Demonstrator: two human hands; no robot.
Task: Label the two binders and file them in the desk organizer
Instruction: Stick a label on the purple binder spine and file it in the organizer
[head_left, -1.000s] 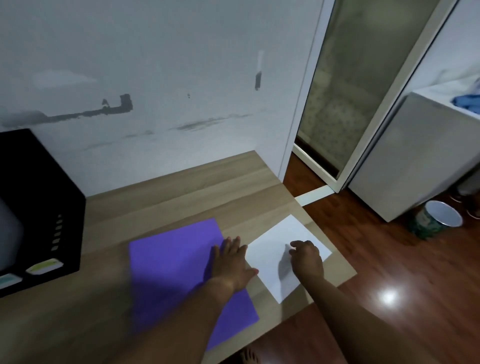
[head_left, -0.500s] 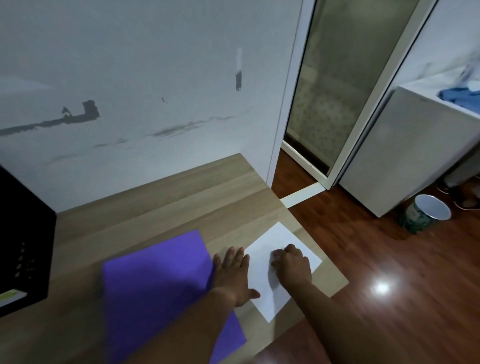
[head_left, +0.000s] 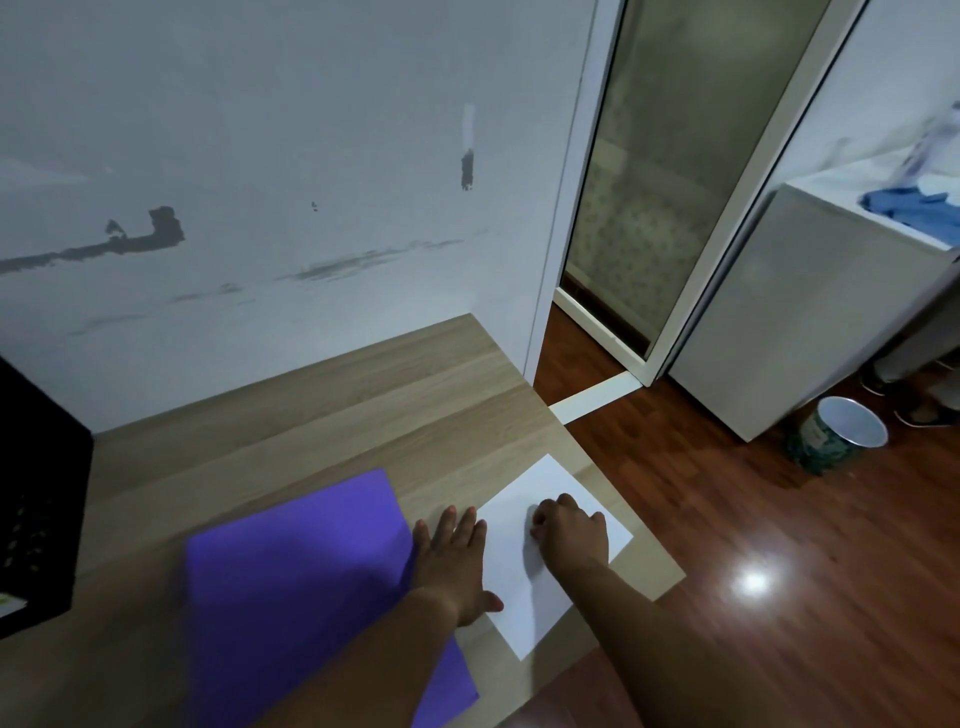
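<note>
A purple binder lies flat on the wooden desk. A white sheet lies to its right, near the desk's right edge. My left hand rests flat with fingers spread, partly on the binder's right edge and partly on the sheet's left edge. My right hand sits on the sheet with fingers curled down; whether it holds anything is hidden. The black desk organizer stands at the far left, mostly cut off by the frame.
A marked white wall rises behind the desk. To the right the desk ends above a dark wood floor. A frosted glass door, a white cabinet and a small bin stand beyond.
The view has swung right, so the organizer has slid almost out at the left. My right hand has curled its fingers down onto the white sheet. My left hand stays flat.
</note>
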